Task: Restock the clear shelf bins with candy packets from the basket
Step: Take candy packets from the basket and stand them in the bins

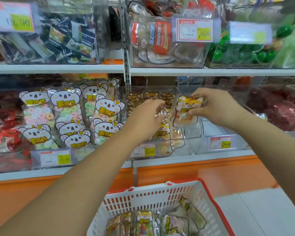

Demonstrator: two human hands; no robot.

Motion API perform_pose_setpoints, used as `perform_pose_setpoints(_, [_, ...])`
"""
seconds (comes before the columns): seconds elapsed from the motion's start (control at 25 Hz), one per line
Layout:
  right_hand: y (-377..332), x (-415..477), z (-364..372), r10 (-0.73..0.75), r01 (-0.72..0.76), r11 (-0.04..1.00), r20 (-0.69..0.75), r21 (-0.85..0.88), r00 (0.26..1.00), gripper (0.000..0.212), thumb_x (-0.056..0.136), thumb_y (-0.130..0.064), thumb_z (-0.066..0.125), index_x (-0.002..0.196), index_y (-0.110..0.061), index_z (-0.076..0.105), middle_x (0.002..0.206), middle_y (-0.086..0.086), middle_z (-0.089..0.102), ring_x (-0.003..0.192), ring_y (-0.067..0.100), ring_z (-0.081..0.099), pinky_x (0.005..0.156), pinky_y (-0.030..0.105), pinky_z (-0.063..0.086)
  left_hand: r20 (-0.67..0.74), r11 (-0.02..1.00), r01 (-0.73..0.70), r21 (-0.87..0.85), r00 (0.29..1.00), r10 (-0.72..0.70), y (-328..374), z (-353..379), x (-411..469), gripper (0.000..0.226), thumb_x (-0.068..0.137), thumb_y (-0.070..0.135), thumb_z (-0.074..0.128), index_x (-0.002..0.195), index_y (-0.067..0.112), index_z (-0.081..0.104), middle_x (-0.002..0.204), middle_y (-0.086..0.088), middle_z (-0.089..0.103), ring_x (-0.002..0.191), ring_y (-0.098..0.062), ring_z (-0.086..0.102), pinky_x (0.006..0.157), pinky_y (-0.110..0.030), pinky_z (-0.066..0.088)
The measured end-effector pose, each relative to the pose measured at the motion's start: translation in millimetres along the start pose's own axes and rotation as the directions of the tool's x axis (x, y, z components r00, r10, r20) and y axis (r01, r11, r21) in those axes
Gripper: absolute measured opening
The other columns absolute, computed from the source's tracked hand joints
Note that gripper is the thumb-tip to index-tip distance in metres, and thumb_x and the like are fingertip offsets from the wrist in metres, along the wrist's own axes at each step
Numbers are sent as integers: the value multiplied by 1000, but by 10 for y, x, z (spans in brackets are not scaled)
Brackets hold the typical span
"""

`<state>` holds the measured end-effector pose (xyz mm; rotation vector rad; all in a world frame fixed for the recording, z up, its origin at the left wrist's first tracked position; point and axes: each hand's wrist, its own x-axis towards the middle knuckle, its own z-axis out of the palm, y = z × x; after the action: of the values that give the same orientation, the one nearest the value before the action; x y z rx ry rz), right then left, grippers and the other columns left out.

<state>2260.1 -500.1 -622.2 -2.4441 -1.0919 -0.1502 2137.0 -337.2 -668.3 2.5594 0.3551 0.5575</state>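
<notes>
Both hands were up at the middle clear bin (191, 133). The right hand (215, 106) pinched a fox-faced candy packet (186, 111) by its top, fingers closed round it, upright over the bin's right side, probably to slot it in standing. The left hand (146, 114), half curled and holding nothing I could see, pressed against the stocked packets (150, 99) as if to make room. Below and nearer, the basket (160, 193) held more packets.

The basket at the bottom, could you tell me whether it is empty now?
No, the basket holds several fox-faced candy packets lying against its white slotted wall.
</notes>
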Motion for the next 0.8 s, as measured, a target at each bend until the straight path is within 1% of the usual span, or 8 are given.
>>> perform_pose_setpoints(0.08, [81, 276, 212, 11, 23, 983, 184, -183, 983, 44, 79, -28, 78, 119, -19, 62, 105, 2, 60, 109, 26, 57, 75, 26, 34, 155, 978, -25, 207, 988, -7, -167, 192, 220, 47, 94, 26, 61, 139, 17, 50, 136, -8, 52, 124, -27, 50, 100, -34, 43])
perform_pose_setpoints(0.2, [128, 553, 462, 119, 39, 917, 366, -396, 923, 63, 83, -42, 72, 139, -27, 47, 137, 4, 52, 129, 28, 41, 96, 34, 35, 309, 946, -16, 323, 947, -89, -325, 414, 375, 43, 89, 33, 64, 127, 16, 57, 125, -9, 59, 114, -30, 56, 91, -39, 49])
perform_pose_setpoints(0.24, [145, 607, 538, 142, 57, 883, 380, -466, 914, 63, 83, -46, 70, 139, -30, 46, 139, 3, 49, 131, 30, 35, 101, 40, 32, 304, 933, -12, 360, 947, -105, -370, 460, 380, 44, 88, 36, 64, 128, 22, 56, 124, -5, 61, 114, -29, 56, 90, -39, 49])
perform_pose_setpoints(0.32, [177, 647, 681, 123, 143, 785, 378, -603, 918, 53, 82, -50, 68, 129, -30, 54, 134, 3, 49, 128, 30, 30, 102, 47, 29, 230, 911, 1, 413, 967, -106, -454, 517, 357, 47, 85, 41, 67, 129, 32, 53, 126, 3, 61, 116, -25, 56, 90, -38, 44])
perform_pose_setpoints(0.44, [215, 608, 803, 54, 249, 640, 366, -727, 929, 47, 81, -52, 66, 116, -22, 60, 132, 5, 48, 126, 30, 30, 101, 51, 30, 141, 937, 98, 334, 978, -153, -560, 538, 325, 43, 83, 44, 71, 121, 38, 54, 126, 9, 61, 118, -19, 55, 97, -40, 42])
perform_pose_setpoints(0.52, [201, 599, 793, 39, 280, 616, 384, -736, 923, 60, 78, -58, 66, 123, -20, 54, 135, 6, 45, 131, 29, 28, 106, 57, 24, 112, 939, 142, 314, 976, -186, -598, 547, 321, 36, 83, 41, 72, 115, 38, 55, 123, 9, 61, 118, -19, 54, 99, -43, 40])
perform_pose_setpoints(0.64, [139, 619, 831, 41, 334, 611, 450, -718, 892, 93, 70, -71, 64, 139, -17, 33, 141, 7, 41, 138, 30, 23, 110, 66, 10, 83, 927, 133, 350, 982, -172, -598, 559, 325, 32, 82, 40, 70, 110, 33, 57, 120, 6, 59, 118, -21, 51, 98, -44, 40])
perform_pose_setpoints(0.8, [144, 610, 990, 88, 384, 525, 497, -760, 863, 91, 74, -74, 59, 141, -19, 29, 137, 8, 44, 137, 30, 23, 110, 72, 7, 81, 913, 138, 383, 980, -182, -611, 574, 348, 29, 83, 42, 71, 109, 31, 61, 119, 4, 56, 120, -21, 49, 99, -44, 39])
